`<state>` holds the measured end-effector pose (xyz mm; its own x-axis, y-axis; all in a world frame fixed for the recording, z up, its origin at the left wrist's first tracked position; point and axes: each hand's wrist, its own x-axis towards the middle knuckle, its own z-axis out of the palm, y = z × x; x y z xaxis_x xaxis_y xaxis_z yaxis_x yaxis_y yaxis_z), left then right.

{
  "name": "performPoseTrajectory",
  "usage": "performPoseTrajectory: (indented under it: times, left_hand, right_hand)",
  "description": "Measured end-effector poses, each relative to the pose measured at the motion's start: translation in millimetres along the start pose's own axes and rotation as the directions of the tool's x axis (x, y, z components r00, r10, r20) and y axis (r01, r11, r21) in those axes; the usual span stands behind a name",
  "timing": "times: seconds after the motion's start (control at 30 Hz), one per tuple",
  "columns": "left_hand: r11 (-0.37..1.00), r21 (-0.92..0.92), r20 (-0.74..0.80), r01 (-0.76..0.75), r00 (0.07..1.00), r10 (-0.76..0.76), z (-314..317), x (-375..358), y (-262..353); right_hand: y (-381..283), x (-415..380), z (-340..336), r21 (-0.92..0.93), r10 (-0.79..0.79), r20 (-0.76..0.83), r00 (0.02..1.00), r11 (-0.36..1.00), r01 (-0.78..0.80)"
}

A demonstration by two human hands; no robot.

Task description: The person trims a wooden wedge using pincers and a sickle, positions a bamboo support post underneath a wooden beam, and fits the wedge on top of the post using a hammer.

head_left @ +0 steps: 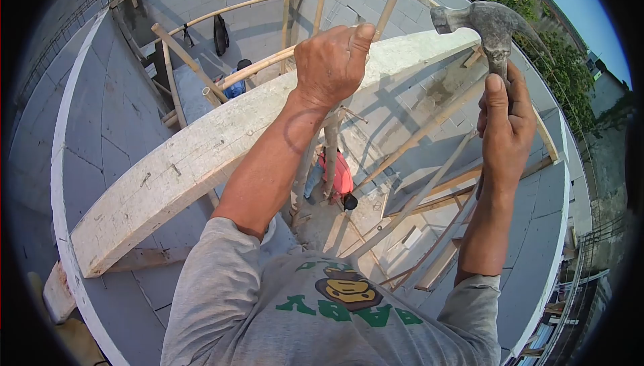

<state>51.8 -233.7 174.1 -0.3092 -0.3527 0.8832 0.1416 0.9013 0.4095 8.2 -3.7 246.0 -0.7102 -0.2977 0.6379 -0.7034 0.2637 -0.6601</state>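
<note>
Seen from a head camera looking steeply down from a height, a person in a grey printed T-shirt (pixel 322 312) works with both bare hands over a building site. The left hand (pixel 332 64) rests on the far edge of a long whitewashed wooden plank (pixel 201 158), fingers curled over its top and the thumb raised; what the fingertips pinch, if anything, cannot be made out. The plank runs from the near left up toward the far right, spanning an open room below. The right hand (pixel 504 128) is clenched around the handle of a claw hammer (pixel 486 27), thumb laid along the shaft, with the worn metal head lifted above and to the right of the left hand, apart from the plank. Under the plank, bamboo poles (pixel 416 198) stand propped at angles between grey block walls (pixel 114 118). Far below, a person in a red shirt (pixel 335 175) stands on the floor, and another in blue (pixel 235 84) is farther off to the left. Trees (pixel 557 64) show beyond the right wall.
</note>
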Motion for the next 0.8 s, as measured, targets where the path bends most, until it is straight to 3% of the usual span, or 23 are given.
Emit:
performPoseTrajectory:
  times: [0.07, 0.13, 0.2, 0.3, 0.4, 0.43, 0.5, 0.6, 0.67, 0.7, 0.77, 0.8]
  left_hand:
    - [0.999, 0.014, 0.035, 0.037, 0.999, -0.038, -1.8, 1.6, 1.4]
    - [1.0, 0.003, 0.05, 0.006, 0.999, -0.006, -2.1, 0.5, 3.2]
    - [0.994, -0.035, 0.052, -0.099, 0.994, 0.101, -0.3, -3.7, 7.9]
    - [0.993, -0.111, 0.044, 0.046, 0.998, -0.042, -2.2, -1.8, -2.9]
    - [0.999, -0.025, 0.07, 0.032, 0.997, -0.03, -1.8, 0.3, -6.0]
    - [0.999, -0.042, 0.074, 0.023, 0.997, -0.02, -1.0, 1.1, -4.9]
    - [0.997, -0.07, 0.069, 0.014, 0.998, -0.009, -2.9, 0.3, -4.0]
    - [0.996, -0.074, 0.064, 0.041, 0.997, -0.036, -5.0, 0.6, 0.0]
    - [0.991, -0.12, 0.046, -0.052, 0.997, 0.058, -3.2, -1.0, -0.2]
    - [0.983, -0.151, 0.045, -0.1, 0.993, 0.108, -0.3, -3.0, 1.5]
    - [0.985, -0.165, 0.008, -0.058, 0.998, 0.06, 0.7, 0.8, -3.2]
    - [0.986, -0.165, -0.021, -0.023, 1.0, 0.02, -1.2, 0.1, -5.4]
  right_hand:
    - [2.9, -4.2, 6.3, -0.025, -0.049, -0.034, 0.998, 0.999, 0.048]
    - [28.1, -26.9, 29.0, -0.119, -0.298, 0.053, 0.953, 0.946, 0.302]
    - [46.8, -56.6, 44.4, -0.309, -0.154, 0.441, 0.884, 0.899, 0.311]
    - [45.9, -51.3, 31.6, -0.159, -0.048, 0.366, 0.929, 0.981, 0.113]
    - [39.7, -42.3, 24.7, -0.01, -0.132, 0.194, 0.972, 0.991, 0.137]
    - [31.3, -38.5, 21.4, 0.047, -0.034, 0.15, 0.988, 0.999, 0.028]
    - [22.5, -31.0, 18.9, 0.142, 0.015, 0.022, 1.0, 0.99, -0.018]
    - [23.2, -36.7, 28.2, 0.033, -0.078, 0.05, 0.996, 0.997, 0.077]
    - [51.2, -53.9, 41.6, -0.192, -0.316, 0.264, 0.911, 0.909, 0.37]
    - [53.8, -54.6, 37.6, -0.201, -0.28, 0.333, 0.901, 0.912, 0.357]
    - [52.1, -46.1, 29.0, -0.216, -0.214, 0.45, 0.867, 0.916, 0.339]
    - [47.0, -44.2, 21.6, -0.185, -0.153, 0.407, 0.901, 0.952, 0.245]
